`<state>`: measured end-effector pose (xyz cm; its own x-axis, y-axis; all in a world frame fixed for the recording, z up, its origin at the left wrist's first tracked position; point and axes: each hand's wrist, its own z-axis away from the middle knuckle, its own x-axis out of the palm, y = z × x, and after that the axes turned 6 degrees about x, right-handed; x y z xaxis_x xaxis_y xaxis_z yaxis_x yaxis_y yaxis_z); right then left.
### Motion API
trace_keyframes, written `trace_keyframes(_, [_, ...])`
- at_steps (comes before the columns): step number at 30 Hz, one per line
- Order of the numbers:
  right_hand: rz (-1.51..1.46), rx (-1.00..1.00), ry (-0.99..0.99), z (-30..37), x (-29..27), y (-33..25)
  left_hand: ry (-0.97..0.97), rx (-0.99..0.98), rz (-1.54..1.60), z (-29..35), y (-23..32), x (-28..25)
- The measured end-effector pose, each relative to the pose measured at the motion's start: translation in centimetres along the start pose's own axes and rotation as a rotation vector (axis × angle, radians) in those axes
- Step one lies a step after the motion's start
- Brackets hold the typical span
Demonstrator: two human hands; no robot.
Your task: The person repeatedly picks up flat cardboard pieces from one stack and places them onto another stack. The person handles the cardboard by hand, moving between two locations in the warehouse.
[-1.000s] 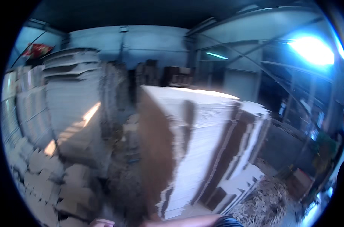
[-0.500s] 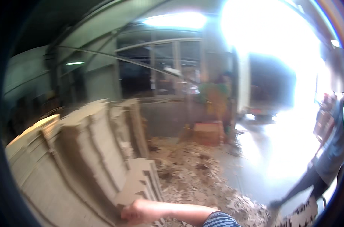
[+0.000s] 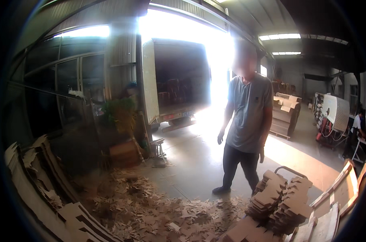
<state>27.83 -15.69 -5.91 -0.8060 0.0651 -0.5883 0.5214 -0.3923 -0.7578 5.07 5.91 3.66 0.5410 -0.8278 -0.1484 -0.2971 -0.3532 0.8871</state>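
Note:
Neither of my hands shows at this moment. At the lower left stand tall stacks of cardboard sheets (image 3: pixel 23 183), with notched cardboard pieces (image 3: pixel 84 220) leaning in front of them. Torn cardboard scraps (image 3: pixel 179 211) cover the floor ahead in a wide heap. On the lower right, two stacks of notched cardboard blanks (image 3: pixel 267 193) rest beside a curved metal handle (image 3: pixel 289 168).
A person (image 3: pixel 249 113) in a grey shirt and dark trousers stands beyond the scraps. Behind is a truck (image 3: pixel 148 80) with its cargo box open. A cardboard pallet load (image 3: pixel 285 117), a white machine (image 3: pixel 336 111) and wooden boards (image 3: pixel 340 185) lie rightward.
My view has swung to the right. The hand and striped sleeve that were by the cardboard stacks have left the picture. The person and truck now appear nearer the middle.

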Motion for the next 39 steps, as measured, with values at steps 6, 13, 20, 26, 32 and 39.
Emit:
trace_keyframes(6, [-0.048,0.293,0.055,3.1,2.2,7.7,-0.003,-0.132,0.035,2.3,0.7,0.1])
trace_keyframes(13, [0.046,0.452,-0.035,1.5,5.5,14.1,0.062,-0.116,-0.119,3.2,0.3,-2.1])
trace_keyframes(20, [0.136,0.526,-0.117,-1.0,6.6,18.6,0.131,-0.122,-0.226,1.9,-0.9,-3.3])
trace_keyframes(26, [0.181,0.557,-0.18,-3.2,6.9,21.6,0.13,-0.16,-0.297,-0.9,-0.7,-2.8])
trace_keyframes(32, [0.235,0.549,-0.235,-6.2,6.8,24.3,0.149,-0.118,-0.422,-2.4,-2.7,-2.9])
trace_keyframes(39, [0.424,0.373,-0.407,-9.4,9.8,27.8,0.291,0.204,0.142,-4.4,-3.2,-6.5])
